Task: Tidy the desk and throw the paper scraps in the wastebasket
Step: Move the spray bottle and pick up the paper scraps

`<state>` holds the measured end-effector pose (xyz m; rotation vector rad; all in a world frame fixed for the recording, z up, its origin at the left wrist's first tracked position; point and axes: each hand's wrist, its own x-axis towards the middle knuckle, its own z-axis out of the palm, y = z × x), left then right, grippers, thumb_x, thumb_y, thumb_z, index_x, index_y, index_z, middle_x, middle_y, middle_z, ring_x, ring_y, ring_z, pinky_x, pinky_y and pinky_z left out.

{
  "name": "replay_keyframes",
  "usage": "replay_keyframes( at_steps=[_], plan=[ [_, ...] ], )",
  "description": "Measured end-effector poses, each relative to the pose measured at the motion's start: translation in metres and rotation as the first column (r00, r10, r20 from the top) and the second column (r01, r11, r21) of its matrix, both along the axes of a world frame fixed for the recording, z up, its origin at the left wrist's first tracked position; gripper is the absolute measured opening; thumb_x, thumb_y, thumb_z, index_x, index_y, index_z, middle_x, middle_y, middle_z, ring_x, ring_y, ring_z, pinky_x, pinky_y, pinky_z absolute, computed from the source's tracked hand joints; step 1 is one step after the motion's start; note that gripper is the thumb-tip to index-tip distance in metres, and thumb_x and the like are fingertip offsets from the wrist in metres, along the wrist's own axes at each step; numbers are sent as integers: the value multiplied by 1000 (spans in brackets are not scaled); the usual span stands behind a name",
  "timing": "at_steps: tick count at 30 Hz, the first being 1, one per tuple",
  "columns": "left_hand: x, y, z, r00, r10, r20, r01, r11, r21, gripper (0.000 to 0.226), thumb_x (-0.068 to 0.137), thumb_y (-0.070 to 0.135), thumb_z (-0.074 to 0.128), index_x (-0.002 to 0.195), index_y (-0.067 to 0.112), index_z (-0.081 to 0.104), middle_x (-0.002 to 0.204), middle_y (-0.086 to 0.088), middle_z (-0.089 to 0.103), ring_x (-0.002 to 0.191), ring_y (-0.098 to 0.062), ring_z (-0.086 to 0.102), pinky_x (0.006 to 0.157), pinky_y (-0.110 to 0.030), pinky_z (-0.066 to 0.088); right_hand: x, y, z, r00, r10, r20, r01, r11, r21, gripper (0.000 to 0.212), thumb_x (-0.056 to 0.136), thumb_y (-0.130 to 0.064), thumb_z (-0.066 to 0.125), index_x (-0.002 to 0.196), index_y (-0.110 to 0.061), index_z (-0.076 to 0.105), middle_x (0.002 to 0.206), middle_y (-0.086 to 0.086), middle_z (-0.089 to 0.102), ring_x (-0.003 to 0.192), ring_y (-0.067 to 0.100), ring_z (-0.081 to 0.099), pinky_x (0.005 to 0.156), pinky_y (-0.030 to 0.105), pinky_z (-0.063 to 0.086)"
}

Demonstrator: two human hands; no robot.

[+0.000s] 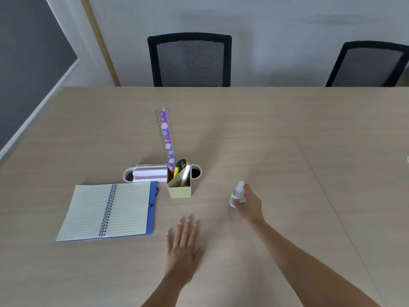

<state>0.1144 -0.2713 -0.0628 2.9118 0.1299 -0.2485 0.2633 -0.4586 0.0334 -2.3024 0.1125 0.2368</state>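
While the head camera looks down across it, these things show, largest first:

Desk [287, 134]: pale wood-grain top filling most of the view; a seam line runs diagonally down its right side.

Chairs: one black mesh-backed chair [190, 60] behind the far edge at centre, a second chair [367, 65] at the far right, partly cut off.

Notebook [106, 211]: spiral-bound, lying open and flat at the left, blank ruled pages up, blue cover showing along its right edge. No writing on the pages.

Right hand [249, 203]: arm stretched forward from the lower right, fingers wrapped around the spray bottle, back of the hand up.

Left hand [182, 247]: palm down, fingers spread and extended forward, holding nothing; blur leaves it unclear whether it touches the desk.

Cable tray [143, 173]: white oval fitting set in the desk, just behind the notebook and the pen holder.

Ruler [166, 136]: purple, printed with small cartoon figures, standing tilted in the pen holder; its graduations are too small to read.

Pen holder [179, 189]: pale yellow square box, upright, just right of the notebook; it also holds a yellow-and-black utility knife [179, 166] and a white marker [185, 176].

Spray bottle [236, 192]: small and clear, tilted, in the right hand's grip right of the pen holder; any label is probably too blurred to read.

Paper scraps and wastebasket: neither shows here.
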Motion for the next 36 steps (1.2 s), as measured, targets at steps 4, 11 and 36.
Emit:
replay_keyframes(
  at_steps=[4,11,36],
  plan=[
    [-1,-1,-1,999,-8,42,9,1000,-18,70,88,52,42,150,25,23,159,-1,23,147,-22,14,114,-47,16,26,37,-4,995,82,53,-84,995,50,35,80,-4,60,113,-5,50,90,4,63,85,30,59,76,32,44],
    [0,-2,-6,996,2,90,0,1000,-29,70,89,52,42,150,26,21,160,0,20,148,-23,13,113,-49,18,66,81,-14,982,142,123,-151,986,70,30,82,-6,59,111,-7,50,84,1,59,76,24,55,69,26,43],
    [-206,219,73,590,807,0,-732,535,-421,26,83,15,65,108,15,65,118,-15,60,107,-36,56,91,-35,43,-200,131,8,801,577,-162,-593,802,-75,7,77,-9,68,72,-14,68,56,-11,59,45,-4,53,53,5,39]
  ],
)
